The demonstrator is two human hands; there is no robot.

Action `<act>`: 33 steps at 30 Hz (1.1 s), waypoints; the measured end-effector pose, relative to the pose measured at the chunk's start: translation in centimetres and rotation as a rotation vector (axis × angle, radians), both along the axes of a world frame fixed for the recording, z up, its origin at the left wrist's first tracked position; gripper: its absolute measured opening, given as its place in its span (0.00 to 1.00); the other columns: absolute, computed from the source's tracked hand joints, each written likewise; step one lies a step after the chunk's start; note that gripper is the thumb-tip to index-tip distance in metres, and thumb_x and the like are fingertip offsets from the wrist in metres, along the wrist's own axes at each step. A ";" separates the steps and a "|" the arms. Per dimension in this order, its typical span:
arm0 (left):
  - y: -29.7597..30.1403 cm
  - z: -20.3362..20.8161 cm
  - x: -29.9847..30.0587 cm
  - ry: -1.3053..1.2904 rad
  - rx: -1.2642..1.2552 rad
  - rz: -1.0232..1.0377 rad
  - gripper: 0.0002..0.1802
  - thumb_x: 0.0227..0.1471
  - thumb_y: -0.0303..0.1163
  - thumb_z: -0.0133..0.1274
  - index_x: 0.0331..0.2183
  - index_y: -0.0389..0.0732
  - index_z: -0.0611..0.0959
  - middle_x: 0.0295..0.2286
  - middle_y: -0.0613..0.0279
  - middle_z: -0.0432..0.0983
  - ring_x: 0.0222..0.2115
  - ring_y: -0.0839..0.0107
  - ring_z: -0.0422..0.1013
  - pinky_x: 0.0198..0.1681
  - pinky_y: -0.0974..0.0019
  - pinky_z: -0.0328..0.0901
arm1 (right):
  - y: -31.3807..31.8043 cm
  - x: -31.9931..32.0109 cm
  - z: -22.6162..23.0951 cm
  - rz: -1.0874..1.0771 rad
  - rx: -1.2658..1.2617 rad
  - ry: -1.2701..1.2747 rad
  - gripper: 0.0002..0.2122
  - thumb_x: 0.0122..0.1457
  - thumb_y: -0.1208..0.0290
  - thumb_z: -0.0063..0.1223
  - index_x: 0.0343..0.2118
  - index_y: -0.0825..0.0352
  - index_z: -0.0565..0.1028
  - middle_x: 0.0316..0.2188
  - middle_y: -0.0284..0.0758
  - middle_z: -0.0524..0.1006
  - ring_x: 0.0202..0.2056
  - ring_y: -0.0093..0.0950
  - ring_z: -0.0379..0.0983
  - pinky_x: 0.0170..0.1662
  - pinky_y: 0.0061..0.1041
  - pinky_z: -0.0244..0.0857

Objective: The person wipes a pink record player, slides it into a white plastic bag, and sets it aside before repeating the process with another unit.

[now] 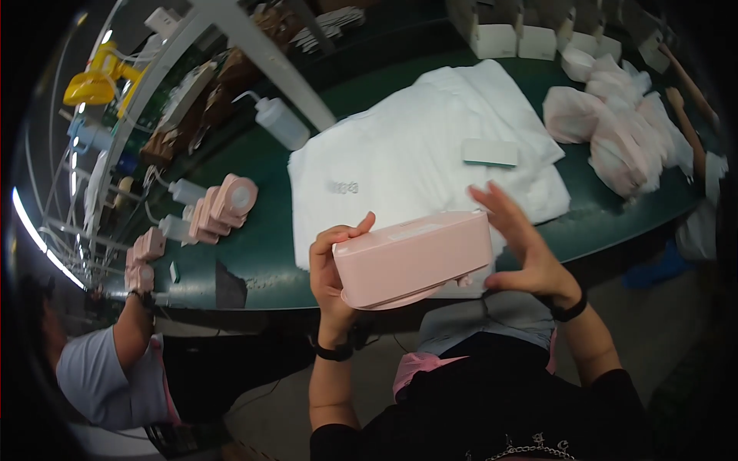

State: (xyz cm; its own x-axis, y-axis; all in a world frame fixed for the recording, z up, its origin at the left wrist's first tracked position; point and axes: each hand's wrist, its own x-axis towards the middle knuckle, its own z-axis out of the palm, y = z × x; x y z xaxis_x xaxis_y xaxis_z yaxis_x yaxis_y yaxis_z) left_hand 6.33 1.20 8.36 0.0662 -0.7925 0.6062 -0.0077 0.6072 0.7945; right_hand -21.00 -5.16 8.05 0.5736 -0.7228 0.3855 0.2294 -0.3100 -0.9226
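Observation:
My left hand [332, 265] grips the left end of a pale pink plastic housing [415, 261], with the thumb on its upper edge. The housing is long with rounded corners, held tilted above the table's near edge; a curved rim and a small knob show along its lower side. At its right end is my right hand [530, 250], fingers and thumb spread apart, not closed round it. Under and beyond the housing lies a padded white cloth [415, 131]. A small white block with a green underside [490, 152] rests on that cloth.
A squeeze bottle [278, 121] stands left of the cloth by a metal post [265, 65]. Similar pink housings [223, 207] stand farther left, near a co-worker [115, 361]. Bagged pink items [615, 123] lie at right, near another person's arm [684, 127]. White boxes [515, 42] line the back.

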 end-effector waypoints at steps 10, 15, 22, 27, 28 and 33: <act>-2.6 -3.7 -7.0 -0.334 0.317 -0.052 0.35 0.41 0.20 0.60 0.51 0.34 0.64 0.51 0.51 0.65 0.52 0.61 0.63 0.55 0.63 0.59 | 1.0 -5.0 1.9 -0.166 -0.441 0.268 0.26 0.42 0.80 0.60 0.49 0.69 0.68 0.48 0.41 0.71 0.51 0.37 0.68 0.57 0.36 0.56; -3.1 -4.1 -7.5 -0.304 0.332 -0.122 0.38 0.40 0.20 0.60 0.53 0.34 0.62 0.51 0.51 0.65 0.52 0.63 0.64 0.54 0.65 0.60 | 1.4 -5.5 3.6 -0.175 -0.480 0.354 0.29 0.41 0.80 0.60 0.51 0.70 0.66 0.46 0.41 0.72 0.47 0.38 0.70 0.54 0.34 0.61; -1.7 -0.6 -6.1 -0.335 0.369 -0.194 0.34 0.47 0.29 0.57 0.54 0.34 0.63 0.51 0.51 0.66 0.52 0.60 0.64 0.52 0.65 0.58 | 1.0 -7.8 2.0 -0.075 0.345 0.258 0.25 0.49 0.75 0.57 0.52 0.69 0.65 0.47 0.43 0.71 0.48 0.37 0.70 0.48 0.35 0.67; -1.8 -0.5 -3.9 -0.622 0.521 0.102 0.27 0.52 0.36 0.51 0.52 0.36 0.67 0.51 0.48 0.65 0.53 0.53 0.62 0.56 0.60 0.54 | 0.3 -9.4 -0.6 0.325 1.474 -1.140 0.25 0.54 0.75 0.53 0.54 0.70 0.61 0.48 0.46 0.69 0.48 0.38 0.70 0.48 0.34 0.70; -1.3 -1.9 -2.8 -0.883 0.486 0.176 0.27 0.52 0.35 0.52 0.52 0.36 0.67 0.52 0.46 0.64 0.53 0.52 0.60 0.56 0.58 0.52 | -0.2 -9.2 -0.4 0.516 1.539 -1.364 0.25 0.54 0.76 0.52 0.55 0.70 0.59 0.47 0.47 0.69 0.48 0.38 0.70 0.48 0.33 0.70; 0.1 -3.8 -4.4 -1.204 0.406 0.273 0.26 0.51 0.33 0.52 0.52 0.37 0.68 0.53 0.45 0.60 0.56 0.48 0.54 0.58 0.54 0.50 | 0.6 -11.0 0.9 0.365 1.269 -1.511 0.25 0.56 0.73 0.49 0.57 0.68 0.58 0.47 0.46 0.69 0.49 0.37 0.69 0.48 0.32 0.70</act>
State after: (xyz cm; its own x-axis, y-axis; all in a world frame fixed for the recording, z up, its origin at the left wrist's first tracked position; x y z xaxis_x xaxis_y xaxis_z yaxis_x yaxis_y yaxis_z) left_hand 1.90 1.35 4.52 -0.1612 -0.9798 0.1187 -0.9253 0.1919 0.3272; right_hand -32.00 -4.60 8.91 0.4927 -0.8676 0.0677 0.7736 0.4723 0.4226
